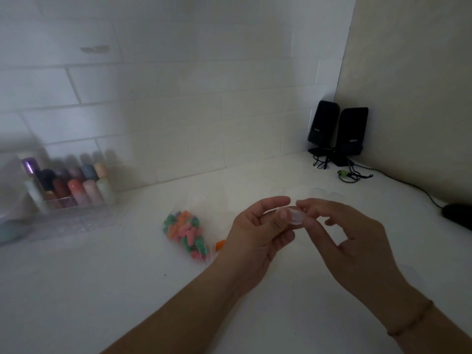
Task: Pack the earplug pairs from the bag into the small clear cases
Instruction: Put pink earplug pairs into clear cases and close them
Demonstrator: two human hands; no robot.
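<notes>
Both of your hands are raised above the white surface [102, 290], meeting over its middle, and between them you hold one small clear case [293, 215]. Your left hand [255, 241] has its fingers curled, with the thumb and forefinger closed on the case's left side; your right hand [357, 246] pinches the case's right edge between thumb and forefinger, the other fingers loosely bent below. Whether the case is open or closed cannot be told, since it is transparent and partly covered by your fingertips, and nothing coloured shows inside it. The clear bag [187, 232] of earplugs lies flat on the surface just left of your left hand, filled with pink, orange, green and blue plugs, and one orange earplug [220, 244] lies on the surface right beside the bag, close to your left wrist. A thin bracelet [413, 320] circles your right wrist. Far to the left, against the tiled wall, a clear organizer [74, 200] holds blurred coloured bottles. In the back right corner stand two black speakers [339, 131] with their cables trailing, and a dark mouse [457, 215] sits at the right edge.
</notes>
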